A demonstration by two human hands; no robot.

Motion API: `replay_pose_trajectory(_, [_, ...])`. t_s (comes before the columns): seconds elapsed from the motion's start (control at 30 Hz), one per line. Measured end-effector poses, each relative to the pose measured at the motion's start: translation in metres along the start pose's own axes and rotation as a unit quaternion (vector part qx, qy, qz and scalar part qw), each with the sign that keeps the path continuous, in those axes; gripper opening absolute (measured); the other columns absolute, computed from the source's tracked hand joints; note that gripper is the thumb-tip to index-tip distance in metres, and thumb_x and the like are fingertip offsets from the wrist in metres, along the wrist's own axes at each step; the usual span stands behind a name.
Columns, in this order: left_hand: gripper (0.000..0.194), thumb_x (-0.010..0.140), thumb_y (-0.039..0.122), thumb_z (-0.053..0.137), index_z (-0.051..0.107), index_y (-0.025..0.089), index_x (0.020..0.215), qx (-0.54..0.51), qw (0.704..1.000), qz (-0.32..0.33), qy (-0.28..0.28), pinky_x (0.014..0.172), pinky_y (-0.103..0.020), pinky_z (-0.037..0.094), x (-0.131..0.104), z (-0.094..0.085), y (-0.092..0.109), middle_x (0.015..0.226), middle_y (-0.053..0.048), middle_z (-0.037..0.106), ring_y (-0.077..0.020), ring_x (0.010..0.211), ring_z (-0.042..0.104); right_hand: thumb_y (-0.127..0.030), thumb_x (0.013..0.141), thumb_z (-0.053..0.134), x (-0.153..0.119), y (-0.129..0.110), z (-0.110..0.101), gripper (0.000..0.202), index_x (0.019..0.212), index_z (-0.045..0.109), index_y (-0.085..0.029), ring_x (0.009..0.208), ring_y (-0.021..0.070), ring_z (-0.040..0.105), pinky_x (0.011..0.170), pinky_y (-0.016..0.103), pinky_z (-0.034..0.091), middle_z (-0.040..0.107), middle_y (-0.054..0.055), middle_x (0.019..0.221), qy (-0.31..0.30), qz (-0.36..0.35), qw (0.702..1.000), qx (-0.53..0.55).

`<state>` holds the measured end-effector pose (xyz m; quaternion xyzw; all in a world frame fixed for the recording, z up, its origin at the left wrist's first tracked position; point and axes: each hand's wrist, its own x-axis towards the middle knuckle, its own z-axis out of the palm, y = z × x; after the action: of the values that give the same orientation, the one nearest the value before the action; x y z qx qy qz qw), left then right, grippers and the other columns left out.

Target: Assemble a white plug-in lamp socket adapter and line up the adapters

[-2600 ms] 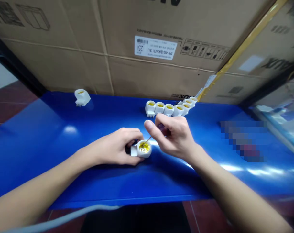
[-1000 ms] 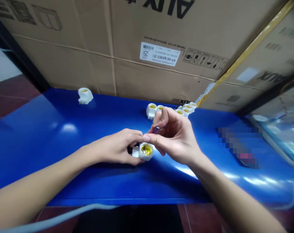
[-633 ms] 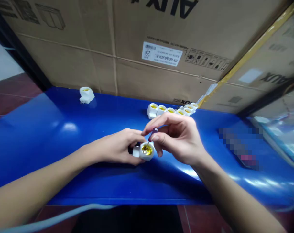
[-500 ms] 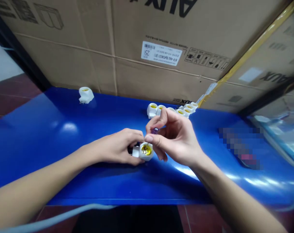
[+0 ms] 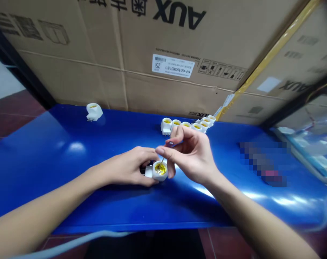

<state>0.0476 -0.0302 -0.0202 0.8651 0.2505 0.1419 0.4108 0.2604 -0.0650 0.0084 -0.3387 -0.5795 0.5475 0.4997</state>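
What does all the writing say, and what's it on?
"AUX 奥克斯": big, upside down, on the cardboard box; Chinese partly cut off.
"AUX": small, low on the box.
"AUX": right of yellow tape.
"KFR-46G/BpR3AES1 (B1)": white label.
"25": same label.
Too small or blurred: fine print, pictograms.

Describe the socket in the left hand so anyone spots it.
On the blue table, find the left hand near the middle. It holds a white, yellow-lined socket. Unlike the sockets farther back, it has the right hand's thin tool reaching inside.
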Motion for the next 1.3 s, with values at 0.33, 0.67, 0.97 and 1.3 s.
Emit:
replay_pose_trajectory(0.33, [0.023,0.092,0.034,0.08,0.07,0.022,0.108,-0.031,0.999,-0.005,0.028,0.074,-0.026,0.05,-0.001,0.006,0.001,0.101,-0.001,0.071,-0.0179,0.087,0.064,-0.052,0.085,0.093,-0.003,-0.006,0.0,0.053,0.088,0.047,-0.026,0.054,0.0181,0.075,0.047,0.029,0.062,0.074,0.0,0.086,-0.026,-0.004,1.0,-0.011])
replay_pose_trajectory(0.67, [0.025,0.099,0.04,0.073,0.069,0.019,0.112,-0.156,0.984,-0.079,-0.041,0.066,-0.025,0.047,-0.003,-0.002,0.001,0.087,-0.001,0.068,-0.0153,0.074,0.059,-0.044,0.099,0.081,0.003,-0.002,-0.016,0.027,0.102,0.078,-0.017,0.053,0.0165,0.073,0.047,0.026,0.059,0.072,0.002,0.072,-0.098,-0.035,0.994,-0.035])
replay_pose_trajectory(0.97, [0.056,0.071,0.054,0.099,0.06,0.021,0.096,-0.141,0.974,-0.145,0.098,0.052,-0.023,0.043,0.003,0.014,-0.001,0.078,0.004,0.065,-0.012,0.059,0.057,-0.045,0.096,0.085,-0.004,0.002,-0.003,0.028,0.083,0.079,-0.02,0.055,0.0164,0.072,0.05,0.027,0.059,0.074,0.003,0.07,-0.009,-0.109,0.987,-0.116])
replay_pose_trajectory(1.3, [0.039,0.091,0.047,0.085,0.071,0.021,0.116,-0.152,0.985,-0.086,0.017,0.052,-0.022,0.039,0.0,-0.005,-0.011,0.088,0.001,0.068,-0.009,0.058,0.052,-0.054,0.093,0.086,-0.001,0.0,-0.009,0.036,0.085,0.079,-0.019,0.052,0.0164,0.071,0.051,0.028,0.06,0.073,0.002,0.071,-0.034,-0.075,0.992,-0.097])
